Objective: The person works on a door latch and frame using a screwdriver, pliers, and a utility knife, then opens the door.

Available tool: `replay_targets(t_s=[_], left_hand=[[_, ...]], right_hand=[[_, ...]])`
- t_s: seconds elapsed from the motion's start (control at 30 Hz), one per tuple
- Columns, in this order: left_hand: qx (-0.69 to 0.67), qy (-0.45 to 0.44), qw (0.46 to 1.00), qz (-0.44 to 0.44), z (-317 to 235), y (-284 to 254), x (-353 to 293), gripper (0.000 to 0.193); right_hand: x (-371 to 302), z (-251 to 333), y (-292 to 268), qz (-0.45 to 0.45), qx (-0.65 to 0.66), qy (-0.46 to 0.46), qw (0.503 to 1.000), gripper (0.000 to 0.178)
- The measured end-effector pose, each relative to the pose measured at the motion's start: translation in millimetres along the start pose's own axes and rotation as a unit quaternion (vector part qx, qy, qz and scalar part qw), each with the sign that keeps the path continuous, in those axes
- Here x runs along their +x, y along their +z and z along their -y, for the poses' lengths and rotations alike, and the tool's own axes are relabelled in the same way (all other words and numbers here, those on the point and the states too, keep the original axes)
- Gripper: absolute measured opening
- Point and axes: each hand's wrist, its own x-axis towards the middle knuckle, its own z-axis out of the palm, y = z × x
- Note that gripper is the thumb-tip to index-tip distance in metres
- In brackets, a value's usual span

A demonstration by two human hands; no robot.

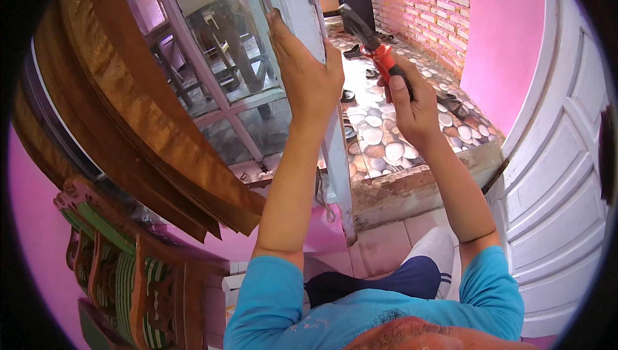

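Observation:
My right hand [414, 101] is closed around the handles of red-and-black pliers [384, 60], raised in the open doorway. Their dark metal head [356, 23] points up and left, apart from the post. My left hand [304, 70] grips the pale blue-white wooden door frame [337, 150], its thumb on the right side and its fingers on the window side. Some of those fingertips are hidden behind the hand or the wood. Left of this post is a paned window [226, 95] with lilac bars.
A brown curtain [138, 108] hangs at the left above a carved wooden chair [132, 285] with green stripes. To the right stands a white panelled door [553, 189]. Beyond a raised concrete sill [418, 186], sandals [454, 105] lie on a pebble-patterned floor [393, 150].

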Motion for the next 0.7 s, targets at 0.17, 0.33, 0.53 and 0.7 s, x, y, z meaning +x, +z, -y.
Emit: replay_targets(t_s=[0.17,0.33,0.53,0.7], left_hand=[[0.003,0.003,1.0,-0.005,1,-1,-1,0.081],[-0.001,-0.005,1.0,0.0,1,-2,-1,0.083],[-0.004,0.003,1.0,-0.003,-1,-2,0,0.083],[-0.001,0.009,1.0,-0.002,1,-3,-1,0.082]], right_hand=[[26,11,9,-0.003,-0.004,-0.045,0.999,0.044],[36,24,9,0.009,-0.027,-0.063,0.998,0.042],[38,21,11,-0.032,0.001,-0.131,0.991,0.043],[48,29,5,0.047,-0.081,-0.049,0.994,0.045]])
